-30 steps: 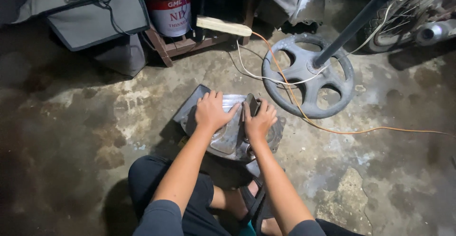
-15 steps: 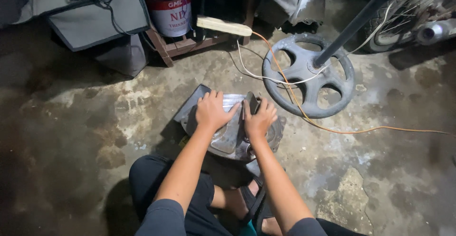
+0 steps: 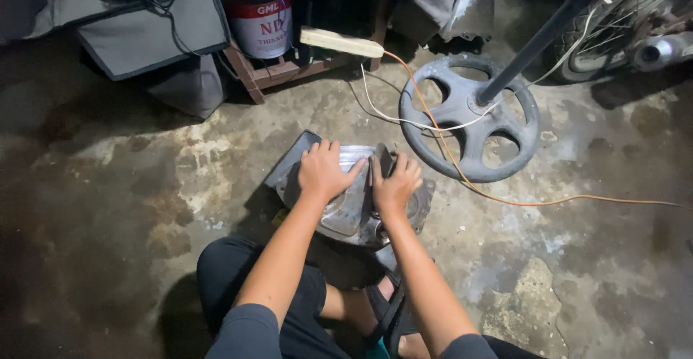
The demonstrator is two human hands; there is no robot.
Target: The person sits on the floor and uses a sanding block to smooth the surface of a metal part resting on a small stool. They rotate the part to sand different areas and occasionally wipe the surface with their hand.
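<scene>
— Position of the casing (image 3: 346,211)?
— On the concrete floor (image 3: 130,207), just in front of the person's knees, near the round stand base (image 3: 469,117).
— Left hand (image 3: 325,171)?
— Flat on the casing's top, fingers spread, gripping nothing.
— Right hand (image 3: 393,186)?
— Pressed beside it, fingers curled over a small dark block (image 3: 385,160); cannot tell how firmly.
— Surroundings?
— 2 cables (image 3: 447,153) cross the base; 1 can (image 3: 261,27) stands behind.

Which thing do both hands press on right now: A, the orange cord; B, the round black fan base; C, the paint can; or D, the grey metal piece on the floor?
D: the left hand and right hand lie flat on the grey metal piece.
</scene>
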